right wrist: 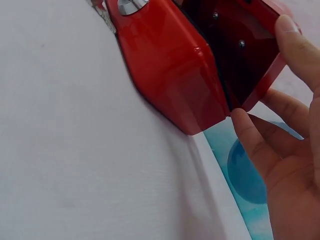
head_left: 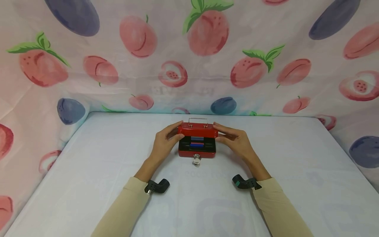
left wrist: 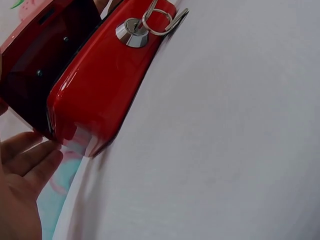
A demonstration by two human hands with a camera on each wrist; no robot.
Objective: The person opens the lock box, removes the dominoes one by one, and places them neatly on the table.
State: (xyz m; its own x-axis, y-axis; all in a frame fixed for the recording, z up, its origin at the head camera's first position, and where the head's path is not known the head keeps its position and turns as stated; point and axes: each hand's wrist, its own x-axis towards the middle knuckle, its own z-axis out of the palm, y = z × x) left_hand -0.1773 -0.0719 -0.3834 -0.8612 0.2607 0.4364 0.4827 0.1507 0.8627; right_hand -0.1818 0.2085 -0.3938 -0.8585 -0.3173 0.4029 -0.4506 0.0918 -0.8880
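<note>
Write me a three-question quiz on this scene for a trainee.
1. Multiple choice: how does the lid of the red box stand?
A. Fully shut
B. Raised
C. Detached, lying on the table

2. True or false: keys hang at the lock on the box's front.

3. Fill in the missing word: the left grip and the right grip touch ____ ends of the lid.

Key: 1. B; 2. True; 3. opposite.
</note>
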